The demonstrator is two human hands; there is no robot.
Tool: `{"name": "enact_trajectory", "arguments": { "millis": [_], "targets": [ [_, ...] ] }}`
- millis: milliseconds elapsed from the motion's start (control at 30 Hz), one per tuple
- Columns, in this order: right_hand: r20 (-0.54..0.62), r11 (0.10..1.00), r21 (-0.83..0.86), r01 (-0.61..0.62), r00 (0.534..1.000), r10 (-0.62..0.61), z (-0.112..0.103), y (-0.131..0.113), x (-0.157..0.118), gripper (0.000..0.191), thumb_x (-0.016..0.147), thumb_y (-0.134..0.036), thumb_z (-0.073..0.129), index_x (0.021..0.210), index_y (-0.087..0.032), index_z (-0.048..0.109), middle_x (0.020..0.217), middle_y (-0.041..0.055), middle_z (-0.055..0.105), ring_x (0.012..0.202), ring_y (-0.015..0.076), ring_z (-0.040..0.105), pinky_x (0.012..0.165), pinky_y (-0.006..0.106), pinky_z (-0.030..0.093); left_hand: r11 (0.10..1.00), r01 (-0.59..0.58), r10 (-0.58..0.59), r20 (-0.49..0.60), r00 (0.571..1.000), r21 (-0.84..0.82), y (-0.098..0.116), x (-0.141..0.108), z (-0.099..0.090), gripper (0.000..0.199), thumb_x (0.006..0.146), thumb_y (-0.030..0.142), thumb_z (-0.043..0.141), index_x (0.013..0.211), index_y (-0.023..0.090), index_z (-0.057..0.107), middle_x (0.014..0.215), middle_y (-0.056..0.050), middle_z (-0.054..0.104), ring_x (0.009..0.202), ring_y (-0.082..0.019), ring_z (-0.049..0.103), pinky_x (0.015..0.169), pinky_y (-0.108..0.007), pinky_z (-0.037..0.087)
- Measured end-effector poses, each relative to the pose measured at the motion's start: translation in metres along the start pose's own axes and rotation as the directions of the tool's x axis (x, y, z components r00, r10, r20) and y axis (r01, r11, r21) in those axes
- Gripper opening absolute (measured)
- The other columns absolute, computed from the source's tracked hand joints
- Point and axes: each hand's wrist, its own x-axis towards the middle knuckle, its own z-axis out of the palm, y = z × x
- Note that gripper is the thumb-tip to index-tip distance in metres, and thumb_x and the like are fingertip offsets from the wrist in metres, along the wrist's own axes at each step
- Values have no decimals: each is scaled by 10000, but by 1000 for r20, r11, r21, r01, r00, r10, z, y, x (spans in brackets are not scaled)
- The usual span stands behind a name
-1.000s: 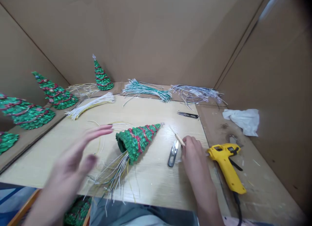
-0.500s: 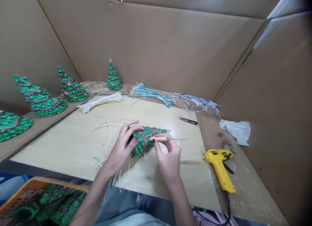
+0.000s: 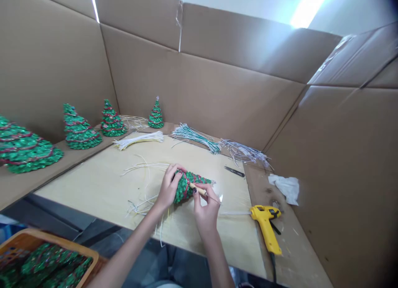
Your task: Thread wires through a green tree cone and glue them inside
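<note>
A small green Christmas tree (image 3: 183,190) with red garland lies on its side on the table, its tip pointing right. My left hand (image 3: 170,186) is closed around its wide base end. My right hand (image 3: 206,207) grips the wooden handle of an awl (image 3: 199,190). The handle's end is at the tree's side, and the thin metal shaft points away to the right. White and yellow wires (image 3: 146,166) spread over the table on the left of the tree. Some more loose wire ends lie below my left hand.
A yellow glue gun (image 3: 266,228) lies at the right edge, by a crumpled white tissue (image 3: 285,187). Black snips (image 3: 234,171) and wire bundles (image 3: 197,137) lie farther back. Finished-looking trees (image 3: 81,130) stand along the left ledge. An orange basket (image 3: 90,255) holds more trees. Cardboard walls (image 3: 202,89) surround the table.
The camera view has tilted up and shifted left. The awl has turned from nearly level to slanting, its handle end against the tree's side. My left hand still holds the tree.
</note>
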Motion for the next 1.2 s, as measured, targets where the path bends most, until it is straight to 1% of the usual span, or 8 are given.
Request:
{"name": "enact_trajectory", "arguments": {
  "millis": [200,433,567,900,1067,1200],
  "targets": [
    [-23,998,-10,55,998,-55,2,-2,-4,136,907,-187,513,953,-219,637,958,63,707,944,200,688,832,354,575,1000,-21,22,-76,997,18,0,-2,7,212,892,285,403,803,215,582,890,-49,573,954,-253,568,905,-382,437],
    [-8,998,-12,61,998,-61,0,-2,-4,132,904,-195,516,949,-222,638,942,58,710,926,201,691,824,351,574,999,-29,32,-103,994,32,1,-3,8,206,876,273,402,790,221,582,875,-49,578,940,-255,568,892,-386,445],
    [2,997,-5,82,997,-82,-1,-2,-3,123,903,-192,511,928,-222,628,939,62,715,929,203,692,814,343,571,999,-35,38,-109,993,31,-2,-2,9,198,868,264,403,781,223,576,876,-50,582,941,-254,567,900,-391,449],
    [15,992,2,127,992,-127,-3,1,0,120,875,-204,536,926,-221,643,936,68,733,916,213,700,861,363,554,999,-28,30,-90,995,21,-4,-1,9,206,863,284,399,782,220,576,882,-53,579,954,-258,556,918,-392,422],
    [16,993,21,114,993,-115,-3,1,-1,94,855,-223,564,891,-219,650,933,72,741,909,222,701,851,374,555,1000,-21,21,-84,996,8,-6,0,8,210,853,308,401,780,224,579,884,-53,590,965,-256,563,931,-382,439],
    [2,997,45,69,998,-69,-6,0,3,99,866,-240,580,891,-217,673,930,72,734,930,222,686,873,375,544,999,-31,29,-59,998,-22,-8,1,3,209,837,314,422,782,217,599,906,-57,612,989,-251,589,949,-371,458]
  ]
}}
